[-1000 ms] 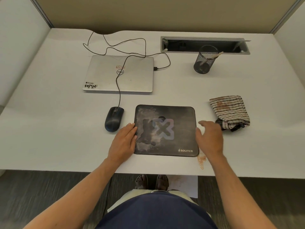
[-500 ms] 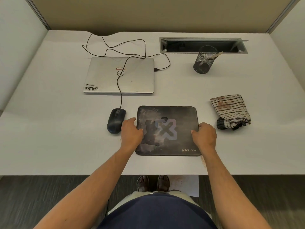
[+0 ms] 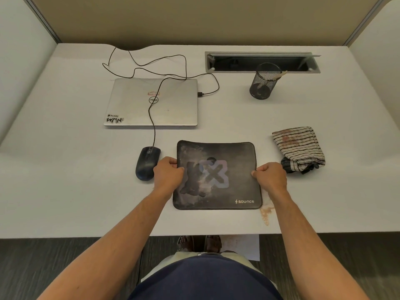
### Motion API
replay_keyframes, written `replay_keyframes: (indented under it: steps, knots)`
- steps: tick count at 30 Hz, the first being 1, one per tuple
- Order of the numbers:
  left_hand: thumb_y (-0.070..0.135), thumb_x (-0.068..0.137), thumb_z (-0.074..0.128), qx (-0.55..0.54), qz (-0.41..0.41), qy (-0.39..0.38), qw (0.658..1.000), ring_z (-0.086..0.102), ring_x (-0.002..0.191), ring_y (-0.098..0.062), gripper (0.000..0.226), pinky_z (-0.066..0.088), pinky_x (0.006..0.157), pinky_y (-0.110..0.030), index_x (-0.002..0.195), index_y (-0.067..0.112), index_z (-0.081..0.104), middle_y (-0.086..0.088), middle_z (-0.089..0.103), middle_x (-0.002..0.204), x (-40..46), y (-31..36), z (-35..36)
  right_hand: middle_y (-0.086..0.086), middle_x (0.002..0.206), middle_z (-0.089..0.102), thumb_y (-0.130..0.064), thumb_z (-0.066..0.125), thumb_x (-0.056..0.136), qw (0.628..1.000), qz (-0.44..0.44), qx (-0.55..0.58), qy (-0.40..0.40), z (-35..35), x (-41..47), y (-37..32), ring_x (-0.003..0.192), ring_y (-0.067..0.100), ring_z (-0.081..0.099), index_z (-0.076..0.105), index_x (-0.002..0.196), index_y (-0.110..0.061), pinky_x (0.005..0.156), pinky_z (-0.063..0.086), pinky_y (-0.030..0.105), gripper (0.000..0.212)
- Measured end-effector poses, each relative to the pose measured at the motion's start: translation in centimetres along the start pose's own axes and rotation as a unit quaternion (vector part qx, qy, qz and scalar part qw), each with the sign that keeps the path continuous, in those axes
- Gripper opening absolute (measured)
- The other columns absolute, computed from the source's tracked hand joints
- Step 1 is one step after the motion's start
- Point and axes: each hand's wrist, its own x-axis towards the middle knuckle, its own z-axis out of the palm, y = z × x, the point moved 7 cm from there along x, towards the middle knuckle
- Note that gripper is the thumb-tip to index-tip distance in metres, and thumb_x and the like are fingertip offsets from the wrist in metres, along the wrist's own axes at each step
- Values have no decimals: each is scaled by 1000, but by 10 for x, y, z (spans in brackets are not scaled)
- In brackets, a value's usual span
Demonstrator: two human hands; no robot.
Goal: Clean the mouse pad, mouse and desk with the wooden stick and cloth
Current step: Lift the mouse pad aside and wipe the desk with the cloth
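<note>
Now left hand point(image 3: 168, 173) and right hand point(image 3: 270, 176) pinch the smudged, round-cornered mouse pad's point(image 3: 225, 187) side edges.

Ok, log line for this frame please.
left hand: grips mouse pad left edge | right hand: grips right edge | cloth: untouched on desk

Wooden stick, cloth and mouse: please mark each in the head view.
wooden stick point(image 3: 279, 75): head view, tip poking over the mesh cup's rim.
cloth point(image 3: 297, 146): head view, middle of the striped top fold.
mouse point(image 3: 147, 162): head view, centre of its back.
</note>
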Motion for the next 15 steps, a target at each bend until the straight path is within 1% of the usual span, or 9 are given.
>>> replay_keyframes:
  steps: [2,4,6,8,11,13,15]
  knots:
    - [11,87,66,-4,7,3,1000,60,79,-11,14,47,68,-22,100,15,61,0,64,88,0,5,0,7,56,56,-13,70,78,1000,-6,4,-4,-3,2,-3,58,23,56,60,52,-12,59,45,29,28]
    - [11,87,67,-14,12,-2,1000,62,81,-13,14,51,74,-26,99,16,61,0,65,88,2,11,-1,6,63,61,-14,69,80,1000,-15,19,-6,-10,4,-6,63,21,60,66,61,-6,64,48,30,21]
    - [12,87,67,-31,20,-14,999,63,82,-13,12,51,71,-25,95,19,61,1,65,87,4,20,1,2,71,67,-14,70,82,998,-15,59,-5,-18,9,-9,69,17,62,66,66,-3,70,51,33,20]
    - [13,88,67,-45,34,-29,998,64,81,-12,12,51,66,-22,89,23,59,1,66,87,6,33,5,0,73,69,-15,72,82,995,-20,93,1,-28,19,-11,75,17,65,67,67,-9,75,55,38,16]
    - [15,88,69,-58,54,-40,996,66,80,-12,10,51,62,-20,93,20,62,1,67,87,13,54,14,-1,74,68,-17,73,80,993,-30,111,22,-47,39,-18,75,20,64,67,66,-15,72,55,39,15]
    - [15,86,71,-63,62,-41,995,66,81,-12,12,51,62,-19,97,16,64,0,68,88,20,68,22,0,73,68,-15,73,80,991,-35,123,36,-59,53,-23,68,19,62,66,66,-13,66,53,35,16]
    - [14,85,72,-61,70,-43,995,67,81,-13,13,51,63,-19,97,15,66,-1,69,88,29,81,32,4,73,68,-12,73,81,989,-29,141,38,-64,67,-25,68,19,61,68,68,-8,66,52,33,14]
